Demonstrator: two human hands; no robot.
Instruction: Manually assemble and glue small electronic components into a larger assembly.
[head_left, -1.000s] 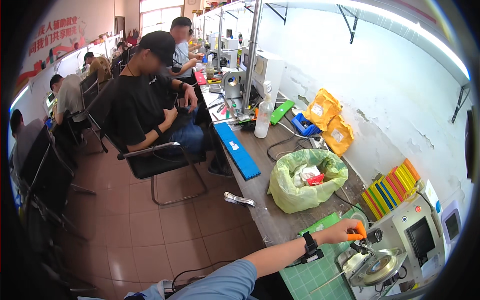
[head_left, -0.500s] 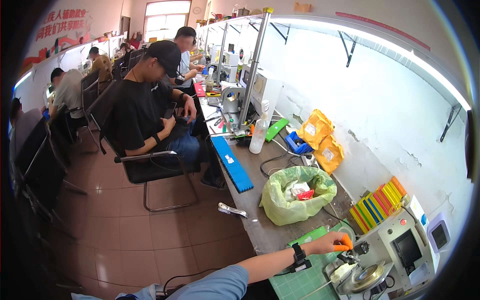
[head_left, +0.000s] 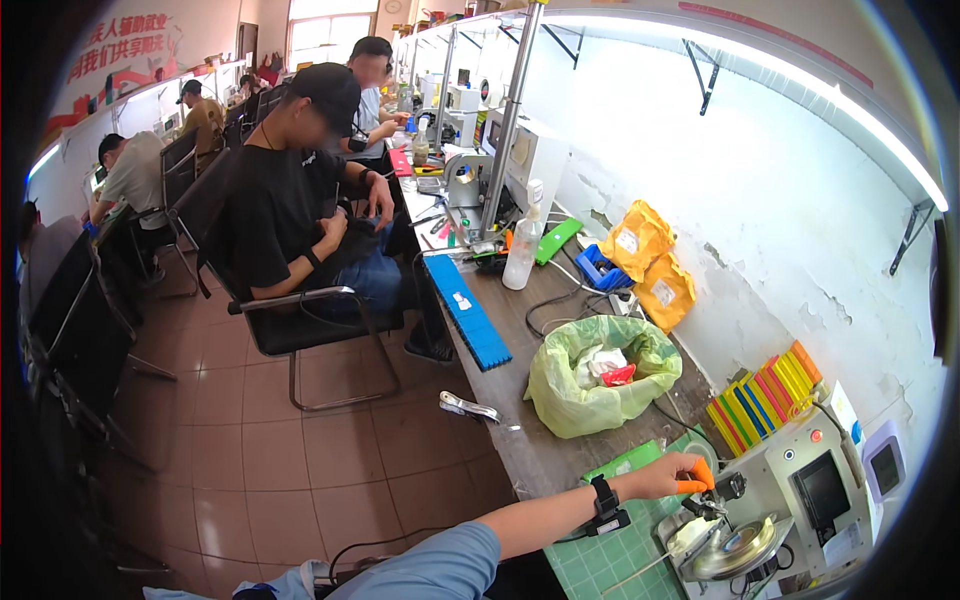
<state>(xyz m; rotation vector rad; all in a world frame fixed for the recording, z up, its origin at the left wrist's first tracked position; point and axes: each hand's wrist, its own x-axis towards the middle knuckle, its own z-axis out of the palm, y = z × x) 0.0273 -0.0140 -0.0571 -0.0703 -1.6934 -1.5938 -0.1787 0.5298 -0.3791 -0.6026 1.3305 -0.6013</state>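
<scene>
My left hand (head_left: 665,476) reaches in from the lower edge, with orange finger cots on the fingertips and a black band at the wrist. Its fingers are pinched together at the dark metal head of a bench machine (head_left: 785,500). Whatever they hold there is too small to make out. Just below the fingertips, a round metal reel (head_left: 738,548) sits on the machine, beside a whitish piece (head_left: 692,537). A green cutting mat (head_left: 610,565) lies under the forearm. My right hand is out of view.
A bin lined with a pale green bag (head_left: 600,390) stands on the bench, near orange padded envelopes (head_left: 665,290), a spray bottle (head_left: 521,255) and a long blue strip (head_left: 467,315). Coloured boards (head_left: 765,400) lean by the wall. A seated co-worker (head_left: 300,190) is at left.
The view has shifted slightly, so bench things sit a little further right. My left hand stays pinched at the machine. The seated co-worker's hands have moved a little.
</scene>
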